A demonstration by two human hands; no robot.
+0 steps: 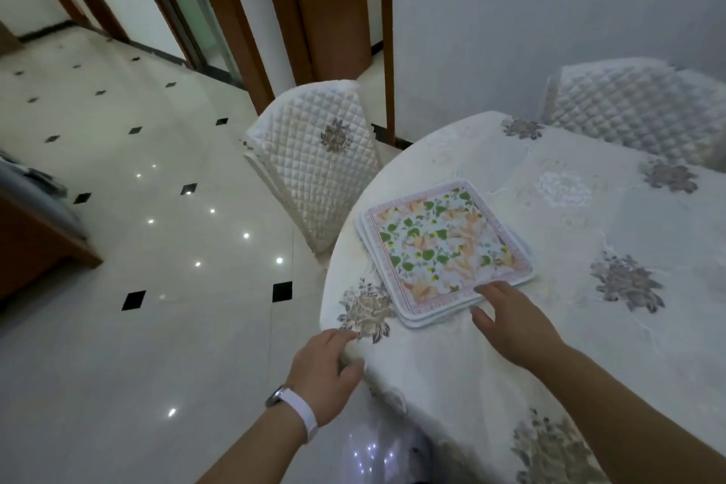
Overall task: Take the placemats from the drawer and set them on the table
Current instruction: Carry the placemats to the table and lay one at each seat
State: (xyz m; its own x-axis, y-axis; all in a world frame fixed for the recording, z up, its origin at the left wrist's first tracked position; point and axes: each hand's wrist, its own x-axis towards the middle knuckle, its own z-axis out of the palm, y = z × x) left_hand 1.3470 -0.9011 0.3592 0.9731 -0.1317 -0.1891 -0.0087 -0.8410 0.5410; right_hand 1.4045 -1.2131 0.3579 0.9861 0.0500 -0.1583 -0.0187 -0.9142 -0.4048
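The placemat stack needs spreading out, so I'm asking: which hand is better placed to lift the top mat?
Probably the right: the right hand touches the near edge of the placemat stack, while the left hand holds the tablecloth at the rim, apart from the mats.

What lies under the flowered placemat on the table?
White edges of at least two more placemats show beneath the flowered placemat, on the tablecloth. Their faces are covered.

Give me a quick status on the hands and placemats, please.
Left hand grips table edge. Right hand open, fingers touching placemat stack. Stack lies flat on table. Nothing on top of it.
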